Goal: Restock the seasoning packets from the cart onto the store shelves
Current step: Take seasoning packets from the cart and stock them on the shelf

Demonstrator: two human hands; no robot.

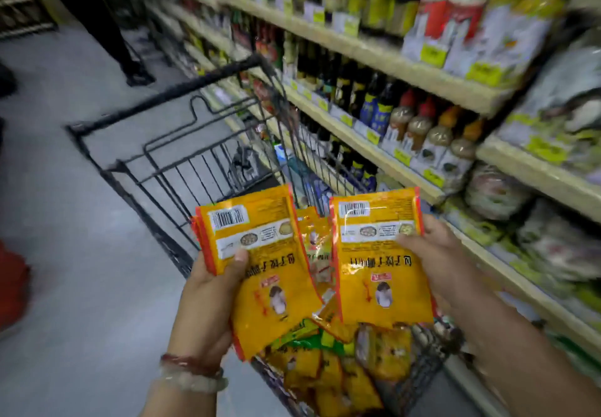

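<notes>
The left hand (208,289) grasps a fanned stack of yellow plastic seasoning packets (260,254) above the black wire cart (182,143); the right hand (435,254) grasps another yellow packet (380,263). The loose, slippery stack may slide out and fall.

Orange seasoning packets (260,263) fanned upside-down above the packet-filled black cart (169,117).

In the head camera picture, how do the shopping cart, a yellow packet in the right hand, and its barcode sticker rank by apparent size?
Largest to smallest:
1. shopping cart
2. yellow packet gripped by the right hand
3. barcode sticker
</notes>
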